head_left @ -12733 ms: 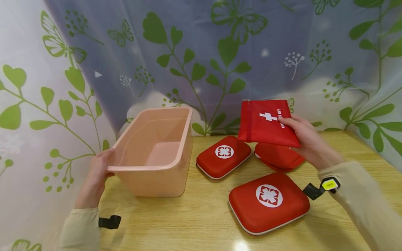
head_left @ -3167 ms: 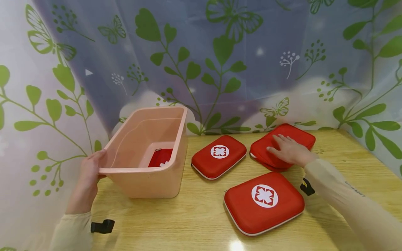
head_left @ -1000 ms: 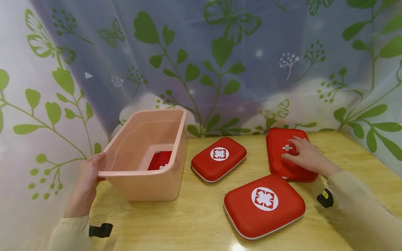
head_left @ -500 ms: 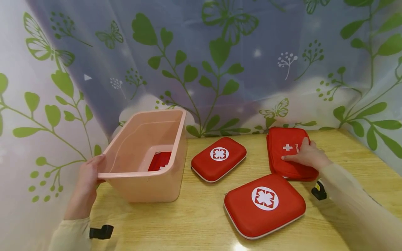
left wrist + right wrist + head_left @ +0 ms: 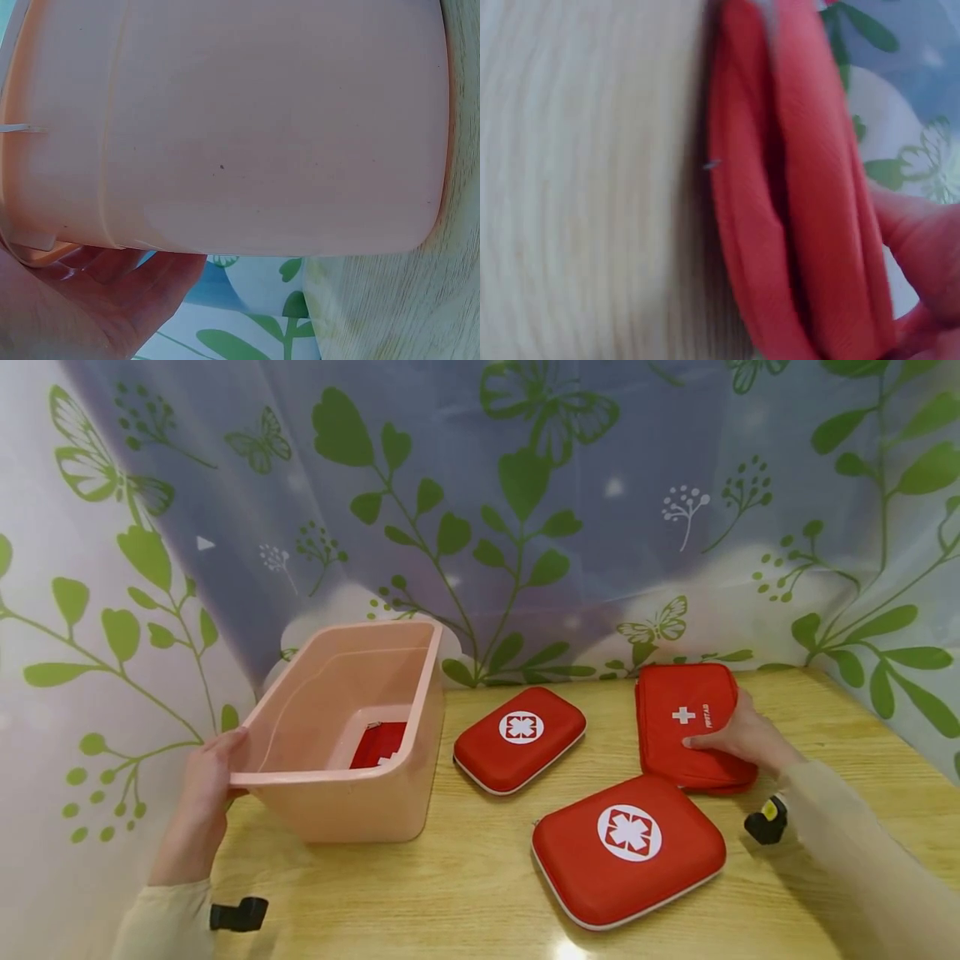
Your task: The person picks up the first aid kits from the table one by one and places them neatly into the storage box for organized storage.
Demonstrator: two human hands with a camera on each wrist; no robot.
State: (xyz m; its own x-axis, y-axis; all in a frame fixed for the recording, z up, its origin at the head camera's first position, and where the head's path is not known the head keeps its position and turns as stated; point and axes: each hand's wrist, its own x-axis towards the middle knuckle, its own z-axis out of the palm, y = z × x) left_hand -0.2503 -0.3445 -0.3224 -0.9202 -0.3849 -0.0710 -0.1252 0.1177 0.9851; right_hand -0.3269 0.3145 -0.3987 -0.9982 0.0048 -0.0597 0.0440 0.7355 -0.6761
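My left hand (image 5: 198,802) grips the near left corner of the rim of a pink plastic tub (image 5: 337,806). In the left wrist view, the fingers (image 5: 161,281) curl under that rim beside the tub's wall. At the back right lies a soft red first aid pouch (image 5: 671,752) with a white cross. My right hand (image 5: 742,735) holds its right edge, thumb on top and the other fingers mostly hidden beyond the side. The right wrist view shows the pouch's folded side (image 5: 821,195) close against the table, slightly blurred. Inside the tub is a flat red pouch (image 5: 375,743), partly hidden by the wall.
Two hard red zip cases with white round emblems lie on the wooden table (image 5: 360,902): a smaller case (image 5: 487,747) right of the tub and a larger case (image 5: 622,881) in front. A patterned curtain (image 5: 570,568) hangs behind.
Since the oldest frame, the flat red pouch has gone from my right hand into the tub. The soft pouch has been turned cross-up, and my right hand has moved to its right edge.
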